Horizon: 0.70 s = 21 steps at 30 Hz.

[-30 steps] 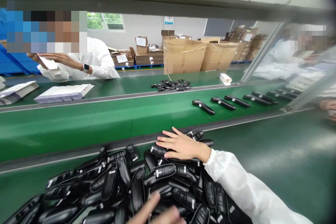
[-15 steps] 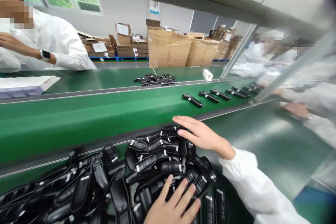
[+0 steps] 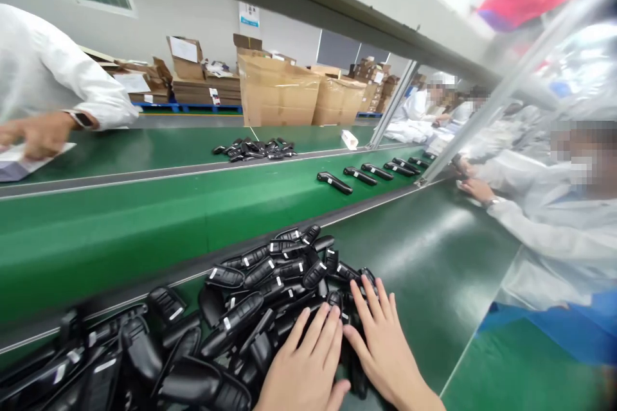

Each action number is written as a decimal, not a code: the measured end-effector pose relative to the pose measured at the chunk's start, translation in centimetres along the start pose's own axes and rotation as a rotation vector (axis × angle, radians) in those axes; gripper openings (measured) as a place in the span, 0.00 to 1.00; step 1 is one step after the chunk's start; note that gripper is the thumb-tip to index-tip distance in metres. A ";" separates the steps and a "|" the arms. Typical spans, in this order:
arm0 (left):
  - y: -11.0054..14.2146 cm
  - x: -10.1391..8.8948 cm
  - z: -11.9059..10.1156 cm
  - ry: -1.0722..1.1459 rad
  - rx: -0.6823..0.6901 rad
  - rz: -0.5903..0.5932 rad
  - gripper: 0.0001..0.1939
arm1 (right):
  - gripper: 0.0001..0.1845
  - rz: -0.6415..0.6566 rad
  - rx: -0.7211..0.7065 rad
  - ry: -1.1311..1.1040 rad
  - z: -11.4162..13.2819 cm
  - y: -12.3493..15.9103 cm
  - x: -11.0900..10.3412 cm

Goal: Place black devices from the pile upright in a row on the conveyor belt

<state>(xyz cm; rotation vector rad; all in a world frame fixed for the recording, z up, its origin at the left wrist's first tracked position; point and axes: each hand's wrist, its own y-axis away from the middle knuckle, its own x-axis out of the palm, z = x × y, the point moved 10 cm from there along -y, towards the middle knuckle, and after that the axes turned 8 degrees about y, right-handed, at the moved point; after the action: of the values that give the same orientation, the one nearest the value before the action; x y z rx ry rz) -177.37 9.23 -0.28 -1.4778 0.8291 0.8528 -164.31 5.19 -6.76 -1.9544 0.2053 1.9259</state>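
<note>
A big heap of black handle-shaped plastic parts [image 3: 250, 295] with small white labels lies on the near green table. My left hand [image 3: 303, 359] rests flat on the heap's near right side, fingers stretched out and apart. My right hand [image 3: 380, 340] lies beside it at the heap's right edge, fingers also spread and pressing on the parts. The two hands touch side by side. Neither hand holds a part.
A green conveyor belt [image 3: 144, 218] runs behind the heap, carrying a row of single black parts [image 3: 335, 182]. A smaller pile of parts [image 3: 255, 149] lies on the far table. People in white coats sit across [image 3: 53, 96] and at the right [image 3: 544, 218]. Cardboard boxes [image 3: 277, 93] stand behind.
My right hand drew back from the heap's far edge to its near right side, next to my left hand. The view swung to the right.
</note>
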 end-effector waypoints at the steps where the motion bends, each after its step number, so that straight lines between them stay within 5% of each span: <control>1: 0.7 -0.8 0.2 -0.025 0.027 -0.007 0.28 | 0.38 -0.005 -0.004 -0.009 0.1 -1.0 -0.1; 7: 7.0 -4.4 2.3 -0.173 0.116 -0.011 0.22 | 0.33 -0.037 0.081 -0.101 -1.0 -5.4 0.5; 14: 10.9 -5.0 4.3 -0.134 0.045 0.084 0.27 | 0.37 -0.125 0.294 -0.237 -3.0 -9.6 1.5; 18: 12.7 -6.8 5.4 -0.116 0.043 0.065 0.31 | 0.36 -0.249 0.322 -0.341 -2.6 -7.1 -1.3; 21: 15.2 -9.2 5.0 -0.165 0.221 0.072 0.24 | 0.34 -0.250 0.381 -0.335 -1.9 -2.7 -1.4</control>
<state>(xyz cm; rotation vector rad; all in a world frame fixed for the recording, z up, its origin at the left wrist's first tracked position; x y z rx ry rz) -195.39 13.43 0.25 -1.1746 0.8287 0.8942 -161.56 6.73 -4.92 -1.3280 0.2042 1.8525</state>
